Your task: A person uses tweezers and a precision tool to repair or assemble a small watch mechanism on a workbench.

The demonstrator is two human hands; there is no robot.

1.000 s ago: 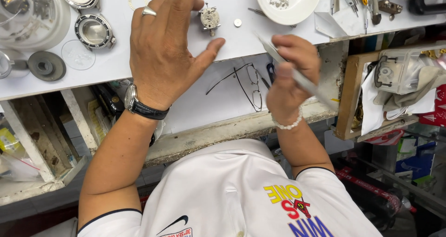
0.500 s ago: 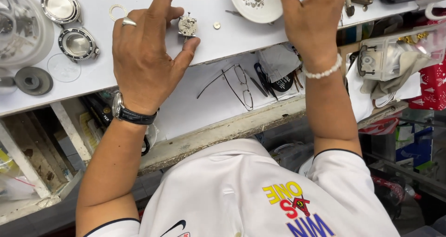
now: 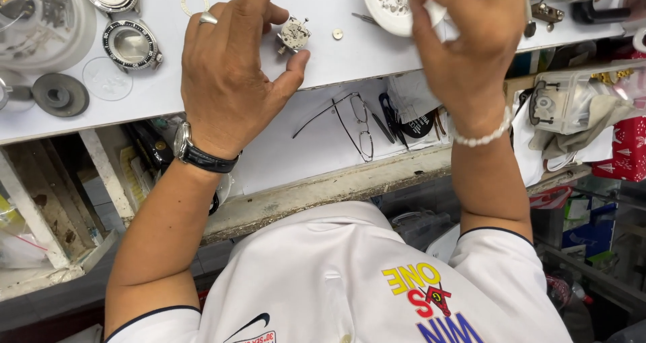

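Our left hand [image 3: 229, 81], in the upper middle of the frame, pinches the small watch movement [image 3: 294, 33] between thumb and forefinger — a narrow grip pressing it on the white tabletop [image 3: 336, 60]. Our right hand [image 3: 471, 40], upper right, hovers over the white dish [image 3: 387, 10] of tiny parts; its fingertips are curled together, but whether they hold anything we cannot tell. The movement could skid or tip if the thumb presses unevenly, and a sleeve or wrist might sweep the loose small disc [image 3: 338, 33] off the edge. At upper left lie a watch case [image 3: 131, 45] and a dark round holder [image 3: 60, 94]; eyeglasses [image 3: 350, 124] rest on the lower shelf.
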